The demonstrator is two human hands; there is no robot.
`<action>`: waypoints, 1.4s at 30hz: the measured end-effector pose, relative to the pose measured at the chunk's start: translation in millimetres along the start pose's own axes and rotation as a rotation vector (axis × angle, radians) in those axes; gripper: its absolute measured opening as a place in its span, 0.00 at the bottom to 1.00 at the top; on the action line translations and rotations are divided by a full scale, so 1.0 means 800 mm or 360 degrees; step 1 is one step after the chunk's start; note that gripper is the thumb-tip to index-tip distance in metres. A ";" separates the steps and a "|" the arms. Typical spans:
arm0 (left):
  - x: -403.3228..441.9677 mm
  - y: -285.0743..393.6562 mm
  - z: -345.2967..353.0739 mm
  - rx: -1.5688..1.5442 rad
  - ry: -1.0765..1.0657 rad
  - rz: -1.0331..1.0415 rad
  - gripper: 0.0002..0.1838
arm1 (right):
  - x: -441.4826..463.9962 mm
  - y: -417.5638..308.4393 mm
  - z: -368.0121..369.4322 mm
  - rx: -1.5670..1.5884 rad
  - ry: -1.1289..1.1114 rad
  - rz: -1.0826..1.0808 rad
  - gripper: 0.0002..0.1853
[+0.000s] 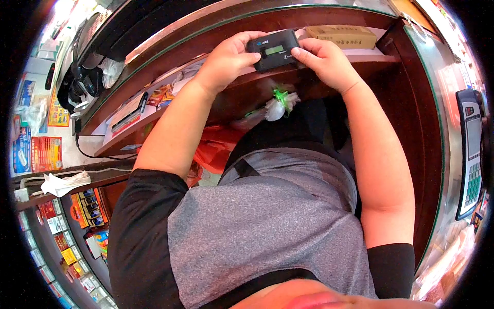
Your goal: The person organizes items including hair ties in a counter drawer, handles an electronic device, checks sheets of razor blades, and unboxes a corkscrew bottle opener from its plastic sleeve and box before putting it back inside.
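Observation:
A small black electronic device with a little greenish display is held between my two hands at the top of the head view. My left hand grips its left end, thumb on the front face. On its right end, my right hand closes with the thumb pressed near the corner. The fingers behind the device are mostly hidden. It is above the edge of a dark wooden shelf. Just below hangs a white plastic bag tied with a green knot.
A yellowish carton lies on the shelf behind my right hand. At the right, a calculator-like keypad machine stands on the glass counter. Crumpled tissue and racks of small packs are at left. A red bag hangs below.

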State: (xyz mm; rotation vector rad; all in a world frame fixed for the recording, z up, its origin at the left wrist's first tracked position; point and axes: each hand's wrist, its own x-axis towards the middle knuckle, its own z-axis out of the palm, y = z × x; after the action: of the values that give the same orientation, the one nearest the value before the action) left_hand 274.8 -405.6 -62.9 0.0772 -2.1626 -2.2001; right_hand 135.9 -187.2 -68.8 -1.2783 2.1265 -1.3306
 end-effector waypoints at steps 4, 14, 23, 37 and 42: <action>0.005 0.000 -0.009 -0.0177 0.0036 -0.0178 0.29 | -0.002 0.000 0.004 0.0023 0.0066 -0.0015 0.19; -0.080 0.052 -0.078 -0.0210 0.0337 -0.0331 0.26 | -0.005 -0.016 -0.004 -0.0051 -0.0023 0.0073 0.16; -0.094 0.030 -0.097 -0.0176 0.0453 -0.0576 0.29 | -0.004 -0.008 -0.001 -0.0095 -0.0017 0.0041 0.16; -0.106 0.019 -0.133 -0.0821 -0.0057 -0.0369 0.24 | -0.006 -0.008 -0.001 -0.0099 0.0009 0.0029 0.16; -0.109 0.019 -0.132 -0.0865 -0.0022 -0.0299 0.23 | -0.007 -0.010 0.000 -0.0130 0.0030 0.0035 0.16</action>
State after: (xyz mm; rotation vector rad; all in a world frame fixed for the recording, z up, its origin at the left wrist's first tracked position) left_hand 369.9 -504.6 -49.9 0.2466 -1.5401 -2.8130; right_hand 143.2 -184.0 -62.9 -1.2740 2.2223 -1.2642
